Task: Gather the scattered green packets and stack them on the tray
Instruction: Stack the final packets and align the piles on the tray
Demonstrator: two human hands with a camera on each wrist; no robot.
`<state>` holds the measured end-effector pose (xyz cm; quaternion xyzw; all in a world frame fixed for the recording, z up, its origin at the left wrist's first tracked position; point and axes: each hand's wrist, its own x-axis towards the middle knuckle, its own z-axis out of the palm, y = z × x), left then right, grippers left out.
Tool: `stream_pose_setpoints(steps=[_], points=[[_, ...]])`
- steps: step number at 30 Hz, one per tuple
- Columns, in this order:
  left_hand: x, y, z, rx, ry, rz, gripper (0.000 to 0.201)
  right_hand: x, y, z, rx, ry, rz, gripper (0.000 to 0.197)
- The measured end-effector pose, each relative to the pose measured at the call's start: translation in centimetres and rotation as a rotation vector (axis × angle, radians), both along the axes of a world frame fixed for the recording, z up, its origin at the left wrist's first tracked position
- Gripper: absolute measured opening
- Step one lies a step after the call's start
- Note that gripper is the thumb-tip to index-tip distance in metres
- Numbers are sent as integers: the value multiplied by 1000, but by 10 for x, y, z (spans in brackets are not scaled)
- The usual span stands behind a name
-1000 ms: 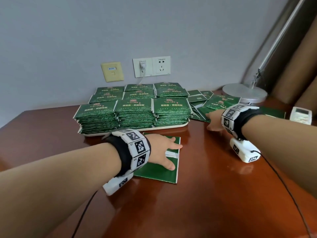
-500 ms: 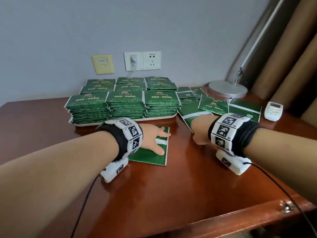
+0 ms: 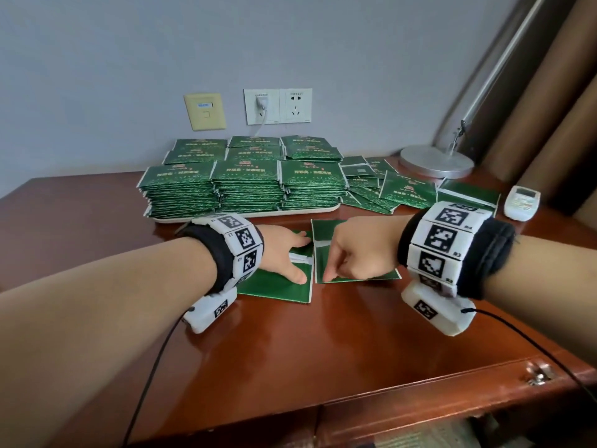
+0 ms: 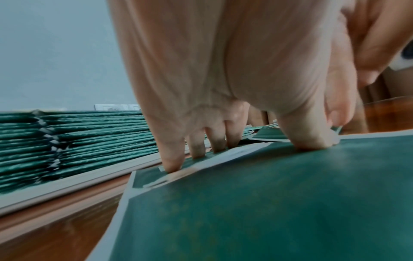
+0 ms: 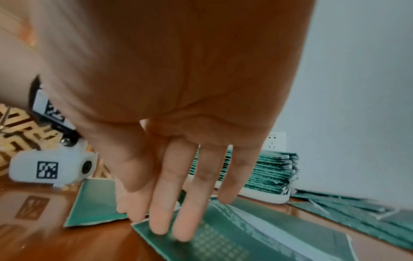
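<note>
Left hand (image 3: 284, 253) flat with straight fingers pressing one green packet (image 3: 277, 287), right hand (image 3: 358, 253) with extended fingers pressing neighbour packet (image 3: 326, 234), full tray (image 3: 245, 215) behind

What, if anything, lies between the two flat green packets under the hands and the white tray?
Nothing visible: only bare brown wooden table separates the two flat green packets from the white tray, though its stacks are already tall.
</note>
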<state>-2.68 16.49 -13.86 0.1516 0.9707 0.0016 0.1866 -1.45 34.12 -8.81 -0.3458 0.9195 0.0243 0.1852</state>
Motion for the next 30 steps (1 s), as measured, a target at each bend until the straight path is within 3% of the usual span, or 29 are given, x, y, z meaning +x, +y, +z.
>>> stream_pose_setpoints(steps=[2,4,7,9,15,23,27,30], points=[[1,-5,0,-12,-3,18,90,-5,-3,0,-131,38,-12,33],[1,-11,1,-25,-16,42,89,-18,-5,-7,-124,129,-31,38],[5,-24,1,-28,-38,86,88,-33,-14,-26,241,167,-90,58],[7,-34,1,-22,-38,110,88,-32,-24,-35,329,147,-66,63],[15,-64,0,-12,-50,166,88,-19,-75,-45,252,165,84,62],[38,-110,0,-4,-51,223,90,-13,-123,-43,254,148,145,55],[45,-129,14,42,67,263,68,-32,-127,-22,100,212,102,39],[41,-137,21,13,162,290,60,-45,-130,-19,136,243,77,40]])
